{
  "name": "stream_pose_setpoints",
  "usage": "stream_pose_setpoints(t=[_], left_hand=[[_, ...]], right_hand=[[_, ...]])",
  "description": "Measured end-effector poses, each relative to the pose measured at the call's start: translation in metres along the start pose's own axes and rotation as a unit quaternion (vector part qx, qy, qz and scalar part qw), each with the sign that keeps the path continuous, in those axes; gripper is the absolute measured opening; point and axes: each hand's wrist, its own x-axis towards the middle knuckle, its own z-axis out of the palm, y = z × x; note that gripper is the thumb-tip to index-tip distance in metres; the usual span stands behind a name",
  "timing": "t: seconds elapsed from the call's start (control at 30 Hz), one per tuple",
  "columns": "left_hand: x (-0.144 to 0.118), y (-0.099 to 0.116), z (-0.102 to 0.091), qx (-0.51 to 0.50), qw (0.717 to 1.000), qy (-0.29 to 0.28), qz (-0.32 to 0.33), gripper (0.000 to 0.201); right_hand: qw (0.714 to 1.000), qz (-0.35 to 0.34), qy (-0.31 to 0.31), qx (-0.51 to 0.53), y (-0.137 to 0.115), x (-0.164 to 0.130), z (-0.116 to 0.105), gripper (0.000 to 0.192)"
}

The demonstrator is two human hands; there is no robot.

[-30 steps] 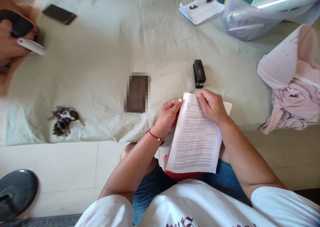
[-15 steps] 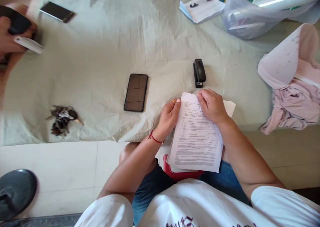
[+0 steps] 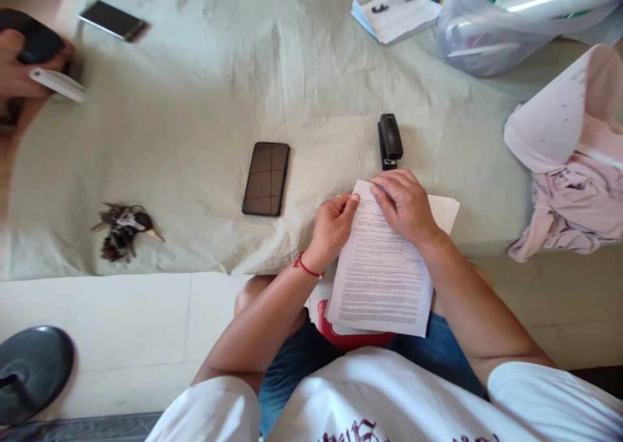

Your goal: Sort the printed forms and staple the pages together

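**Both hands pinch top edge of printed sheets; stapler just beyond**

Near: the person sits with a sheaf of printed papers on the lap, long axis running near-to-far, tilted a little right. Thin, flexible white sheets covered in small print; another sheet peeks out behind at the far right corner. Something red shows under the near edge.

Left hand, ring on one finger and red cord at the wrist, is curled closed on the papers' far-left corner, thumb on top. Right hand lies over the far edge, fingers bent down and pressing the sheets, thumb side toward the left hand. The two hands nearly touch.

Just beyond the right hand's fingertips: a small black stapler, hard plastic, long axis near-to-far, on the creased pale cloth. The right hand is nearer to it.

Left of that, a dark phone, flat, face up. Farther left, a bunch of keys.

Far right: a clear plastic bag, a notepad with pen, crumpled pink fabric.
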Motion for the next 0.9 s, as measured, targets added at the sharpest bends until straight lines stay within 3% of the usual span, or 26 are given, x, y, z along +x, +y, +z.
stream_pose_setpoints(t=[0.27, 0.43, 0.9], left_hand=[[0.0009, -0.0016, -0.0005, 0.005, 1.0, 0.004, 0.009, 0.051], [0.0011, -0.0035, -0.0005, 0.017, 1.0, 0.01, 0.015, 0.047], [-0.0003, 0.0008, 0.0021, 0.011, 1.0, -0.004, 0.011, 0.051]], right_hand=[[0.999, -0.028, 0.024, -0.008, -0.0012, -0.0023, 0.0004, 0.035], [1.0, -0.014, 0.002, -0.014, -0.0032, -0.0031, 0.0013, 0.036], [0.999, 0.026, 0.011, 0.023, -0.0081, 0.0015, -0.0077, 0.035]])
